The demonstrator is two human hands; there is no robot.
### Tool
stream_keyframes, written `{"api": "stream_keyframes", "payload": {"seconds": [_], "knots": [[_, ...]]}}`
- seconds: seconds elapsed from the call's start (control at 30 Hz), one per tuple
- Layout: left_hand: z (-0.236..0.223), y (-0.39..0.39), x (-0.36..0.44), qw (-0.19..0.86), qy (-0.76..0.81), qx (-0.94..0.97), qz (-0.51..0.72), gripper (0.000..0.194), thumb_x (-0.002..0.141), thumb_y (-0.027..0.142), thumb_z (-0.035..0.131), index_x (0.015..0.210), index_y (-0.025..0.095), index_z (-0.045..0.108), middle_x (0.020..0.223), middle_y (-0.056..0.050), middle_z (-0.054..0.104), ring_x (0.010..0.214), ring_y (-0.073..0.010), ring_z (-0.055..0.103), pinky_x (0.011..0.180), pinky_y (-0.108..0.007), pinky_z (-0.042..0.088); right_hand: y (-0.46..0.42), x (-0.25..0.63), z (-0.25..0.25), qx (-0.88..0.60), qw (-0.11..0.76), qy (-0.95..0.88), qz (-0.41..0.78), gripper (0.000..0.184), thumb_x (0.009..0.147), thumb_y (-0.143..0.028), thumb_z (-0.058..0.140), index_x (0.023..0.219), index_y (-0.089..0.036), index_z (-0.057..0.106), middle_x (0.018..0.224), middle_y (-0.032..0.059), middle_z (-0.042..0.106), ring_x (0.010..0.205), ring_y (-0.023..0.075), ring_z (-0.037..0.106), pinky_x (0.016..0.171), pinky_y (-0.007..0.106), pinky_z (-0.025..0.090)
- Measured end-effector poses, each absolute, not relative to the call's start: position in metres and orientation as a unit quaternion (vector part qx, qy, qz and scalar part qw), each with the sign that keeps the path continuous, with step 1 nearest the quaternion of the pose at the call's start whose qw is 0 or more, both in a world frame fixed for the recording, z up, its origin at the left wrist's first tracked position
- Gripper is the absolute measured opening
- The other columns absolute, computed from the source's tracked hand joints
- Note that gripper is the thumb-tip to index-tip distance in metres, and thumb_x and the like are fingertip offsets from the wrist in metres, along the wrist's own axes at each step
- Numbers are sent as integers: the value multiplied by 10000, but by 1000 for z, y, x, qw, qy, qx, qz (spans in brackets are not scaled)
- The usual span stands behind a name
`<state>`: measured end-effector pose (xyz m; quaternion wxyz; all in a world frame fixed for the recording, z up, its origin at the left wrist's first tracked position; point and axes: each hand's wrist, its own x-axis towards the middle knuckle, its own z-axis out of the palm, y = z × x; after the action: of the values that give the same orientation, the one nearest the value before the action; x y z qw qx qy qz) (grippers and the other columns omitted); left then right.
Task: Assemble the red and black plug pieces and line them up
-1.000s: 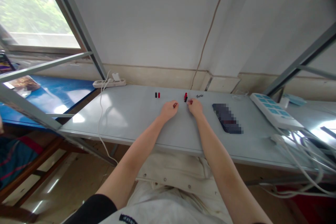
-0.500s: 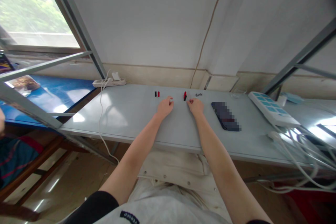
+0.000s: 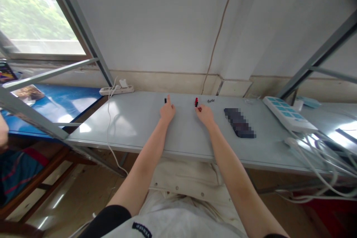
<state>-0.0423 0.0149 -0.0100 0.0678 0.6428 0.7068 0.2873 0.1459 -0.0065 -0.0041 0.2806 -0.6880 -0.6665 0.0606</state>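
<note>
My left hand (image 3: pixel 167 112) is over the grey table (image 3: pixel 139 119), its index finger stretched forward. Just left of that fingertip stands a small black cylinder-shaped piece (image 3: pixel 165 100). The red piece beside it is hidden behind the finger. My right hand (image 3: pixel 205 114) has thumb and fingers pinched together near a small pile of red pieces (image 3: pixel 196 100) and black pieces (image 3: pixel 196 104). Whatever is in the pinch is too small to make out. Behind the right hand lie several tiny dark metallic bits (image 3: pixel 211 100).
A dark phone (image 3: pixel 238 123) lies right of my right hand. Farther right is a large white power strip (image 3: pixel 288 113) with tangled cables (image 3: pixel 320 160). A smaller power strip (image 3: pixel 117 90) sits at the back left. Metal posts flank the table. Part of another person (image 3: pixel 19 171) shows at left.
My left hand has moved left and forward, its index finger extending over the red piece. My right hand has shifted slightly left towards the red and black pile. The view has tilted slightly.
</note>
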Motion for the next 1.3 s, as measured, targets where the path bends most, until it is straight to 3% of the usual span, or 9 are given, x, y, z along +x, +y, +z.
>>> {"api": "stream_keyframes", "payload": {"seconds": [0.2, 0.33, 0.47, 0.57, 0.73, 1.0, 1.3], "knots": [[-15, 18, -43, 82, 699, 630, 329, 476, 816, 269, 384, 1281, 179, 335, 998, -176, 592, 860, -250, 591, 721, -325, 412, -4, 145, -9, -658, 300, -688, 63, 228, 789, -326, 430, 763, -184, 607, 735, 63, 629, 675, 159, 552, 617, 254, 371], [-19, 24, -44, 111, 654, 622, 416, 264, 835, 211, 355, 1051, 172, 502, 970, -132, 601, 878, -195, 576, 729, -294, 413, -3, 142, -13, -623, 320, -711, 67, 229, 785, -341, 434, 722, -184, 590, 686, 45, 613, 618, 142, 524, 581, 241, 343], [-17, 26, -36, 284, 558, 586, 515, 173, 820, 210, 402, 958, 158, 493, 840, -77, 629, 641, -104, 565, 582, -222, 416, -2, 138, -15, -607, 346, -711, 82, 264, 799, -371, 408, 680, -182, 549, 611, 26, 568, 564, 129, 483, 551, 235, 315], [-14, 20, -26, 439, 479, 544, 531, 156, 814, 232, 418, 943, 163, 475, 864, -61, 635, 420, -38, 457, 421, -178, 329, -2, 134, -15, -597, 368, -704, 113, 318, 821, -423, 355, 680, -184, 511, 594, 19, 540, 562, 129, 470, 553, 235, 315], [-13, 8, -9, 569, 382, 535, 493, 194, 781, 281, 500, 929, 158, 480, 827, -45, 645, 374, -23, 450, 351, -158, 235, -3, 130, -13, -578, 402, -689, 174, 442, 832, -528, 234, 643, -195, 455, 577, 10, 505, 557, 127, 459, 559, 236, 328], [-9, 0, -5, 591, 368, 545, 468, 250, 757, 320, 551, 931, 147, 502, 788, -33, 640, 364, -18, 457, 339, -159, 221, 1, 133, -16, -547, 483, -640, 240, 513, 765, -638, 273, 534, -197, 397, 482, -21, 408, 494, 109, 402, 522, 229, 312], [-11, 0, -2, 565, 396, 562, 456, 198, 826, 321, 435, 891, 140, 483, 774, -40, 639, 353, -23, 455, 338, -162, 209, -2, 133, -12, -551, 477, -657, 192, 512, 758, -648, 265, 528, -203, 371, 471, -28, 370, 489, 107, 356, 511, 237, 289]]}}
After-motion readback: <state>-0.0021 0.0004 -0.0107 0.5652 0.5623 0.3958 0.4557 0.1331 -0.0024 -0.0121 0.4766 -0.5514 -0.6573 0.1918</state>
